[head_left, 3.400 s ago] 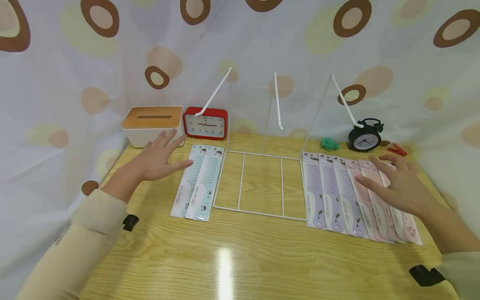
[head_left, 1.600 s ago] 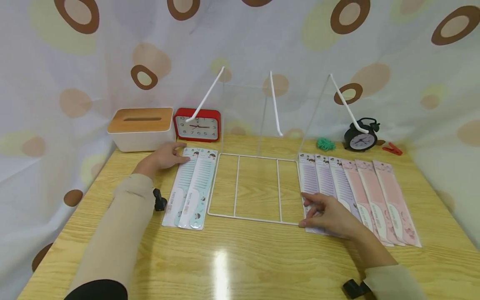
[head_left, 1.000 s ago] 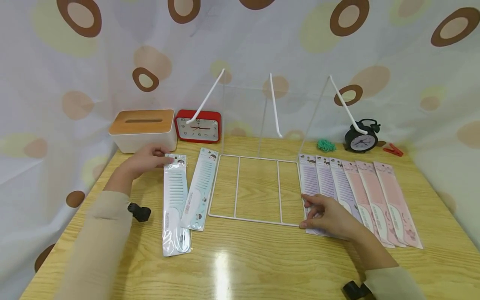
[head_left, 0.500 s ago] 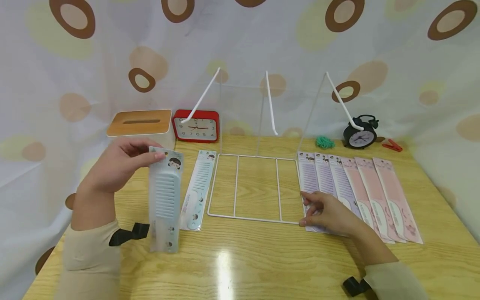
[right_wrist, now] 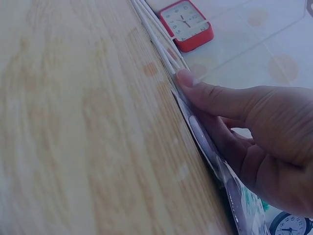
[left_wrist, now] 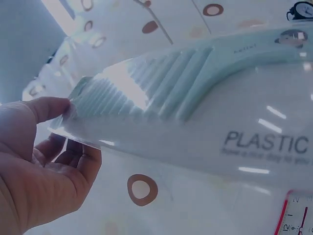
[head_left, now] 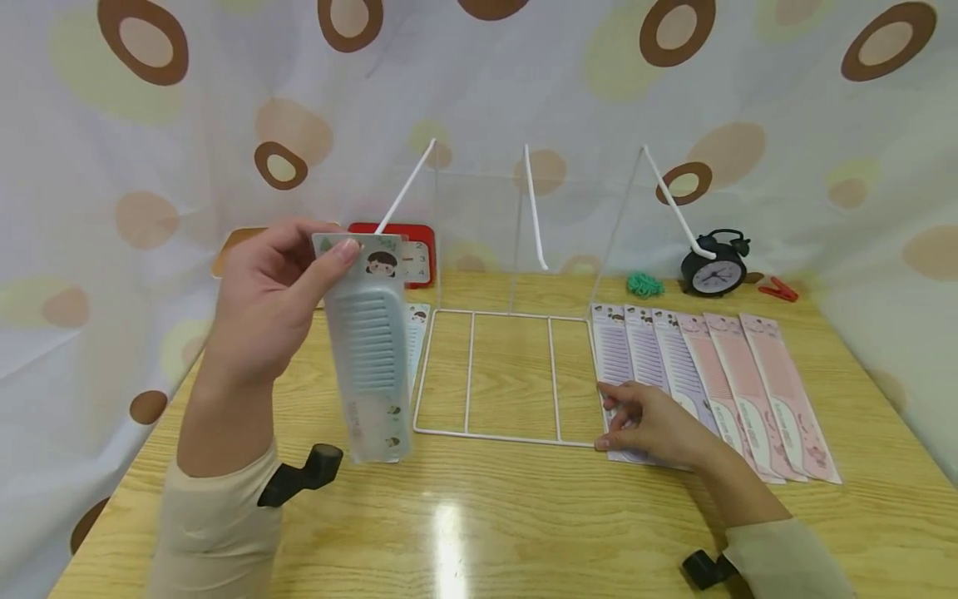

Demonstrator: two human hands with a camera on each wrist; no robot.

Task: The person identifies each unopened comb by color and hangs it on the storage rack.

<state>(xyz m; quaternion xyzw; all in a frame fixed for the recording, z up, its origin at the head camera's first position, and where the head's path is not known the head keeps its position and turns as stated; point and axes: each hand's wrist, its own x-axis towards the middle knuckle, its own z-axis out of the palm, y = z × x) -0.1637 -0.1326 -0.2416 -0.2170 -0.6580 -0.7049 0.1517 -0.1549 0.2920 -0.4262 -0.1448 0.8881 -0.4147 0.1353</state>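
Note:
My left hand (head_left: 262, 308) pinches the top edge of a packaged pale green comb (head_left: 370, 349), thumb in front, lifted above the table. The left wrist view shows the clear sleeve of this comb (left_wrist: 234, 103) and the thumb on its end. Behind it, another packaged green comb (head_left: 417, 333) lies mostly hidden on the table. In the middle stands a white wire rack (head_left: 512, 438) with three slanting prongs. At its front right corner my right hand (head_left: 651, 424) grips the base wire between thumb and curled fingers, overlapping the packaged purple combs (head_left: 614, 341).
Right of the rack lie packaged pink combs (head_left: 782, 383) in an overlapping row with the purple ones. Along the back are a red clock (head_left: 421, 254), a partly hidden wooden-lidded box (head_left: 232, 245), a green bundle (head_left: 645, 284), a black alarm clock (head_left: 714, 273) and a red clip (head_left: 778, 289).
My left hand has reached down, taken one green comb packet from its pair, and raised it toward the rack. My right hand has come down to the rack's corner and stayed there.

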